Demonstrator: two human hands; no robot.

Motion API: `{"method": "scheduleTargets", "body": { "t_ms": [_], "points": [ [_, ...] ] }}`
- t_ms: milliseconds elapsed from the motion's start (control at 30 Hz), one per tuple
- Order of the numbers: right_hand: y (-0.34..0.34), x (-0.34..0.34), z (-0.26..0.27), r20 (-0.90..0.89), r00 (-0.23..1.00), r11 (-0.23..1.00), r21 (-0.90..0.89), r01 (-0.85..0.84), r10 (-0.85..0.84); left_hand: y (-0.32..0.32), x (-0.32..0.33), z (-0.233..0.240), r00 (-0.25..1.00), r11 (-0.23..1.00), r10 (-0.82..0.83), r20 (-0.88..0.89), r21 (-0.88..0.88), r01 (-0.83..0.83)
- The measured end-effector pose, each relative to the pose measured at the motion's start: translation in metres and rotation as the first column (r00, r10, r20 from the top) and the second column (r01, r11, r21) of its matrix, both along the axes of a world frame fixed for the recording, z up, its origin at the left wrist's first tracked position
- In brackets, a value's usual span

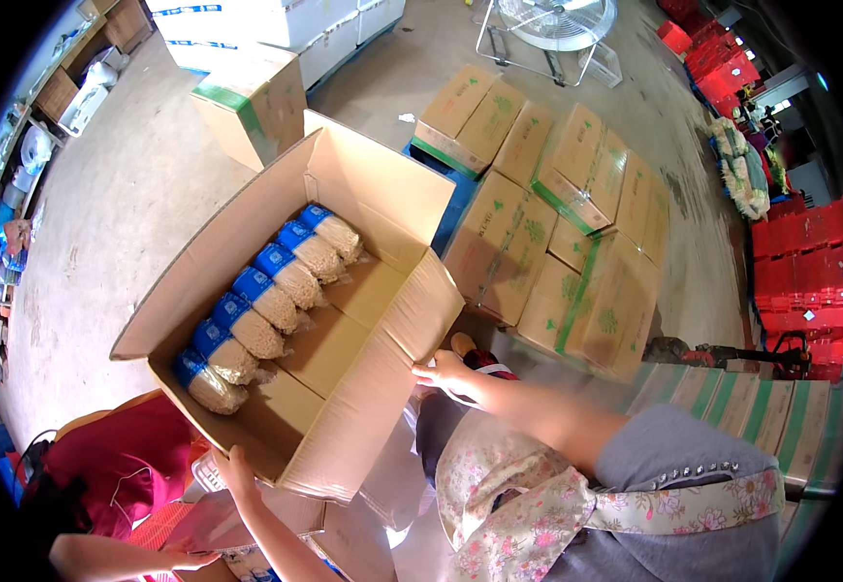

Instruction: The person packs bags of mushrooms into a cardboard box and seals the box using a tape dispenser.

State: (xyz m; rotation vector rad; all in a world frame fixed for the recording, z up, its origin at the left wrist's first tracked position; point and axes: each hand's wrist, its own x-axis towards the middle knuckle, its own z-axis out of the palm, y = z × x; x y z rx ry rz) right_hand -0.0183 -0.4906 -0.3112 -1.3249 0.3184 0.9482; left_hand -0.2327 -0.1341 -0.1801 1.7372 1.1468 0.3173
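Observation:
An open cardboard carton (363,342) is tilted before me. Along its left side lies a row of several clear bags of pale beans or nuts (265,287) with blue printed tops, while bare cardboard shows on the right. My right hand (444,369) grips the right flap near its lower edge. At the near corner, my left hand (236,469) holds the carton wall, its fingers partly hidden. Below it, a second open carton (287,513) holds blue-and-white packs. A co-worker's hand (196,559) is at that carton's flap.
Taped cartons (508,240) are stacked on a blue pallet ahead right, with more cartons (748,415) at the right. A large floor fan (556,22) stands behind. Red crates (803,269) line the far right; shelving (28,145) the left. A maroon-clad co-worker (116,465) is close at left.

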Motion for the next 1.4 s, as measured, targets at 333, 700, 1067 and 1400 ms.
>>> {"method": "scheduleTargets", "body": {
  "t_ms": [333, 700, 1067, 1400],
  "points": [
    [-0.006, -0.004, -0.004, -0.033, 0.961, 0.937, -0.216, -0.276, 0.275, -0.037, -0.004, 0.011, 0.991, 0.986, 0.126, 0.038, 0.110, -0.129],
    [-0.153, 0.104, 0.044, -0.669, 0.652, 0.857, -0.043, -0.514, 0.358, -0.045, 0.016, 0.053, 0.916, 0.926, 0.244, -0.318, 0.356, -0.123],
    [-0.073, 0.207, 0.181, 0.678, 0.735, 0.980, -0.126, 0.155, -0.029, -0.082, 0.066, 0.073, 0.651, 0.435, 0.518, -0.554, 0.827, 0.357],
    [-0.052, 0.250, 0.182, 0.615, 0.775, 0.951, -0.303, 0.065, 0.144, -0.225, 0.158, 0.090, 0.427, 0.481, -0.489, -0.761, 0.172, 0.859]
  ]
}}
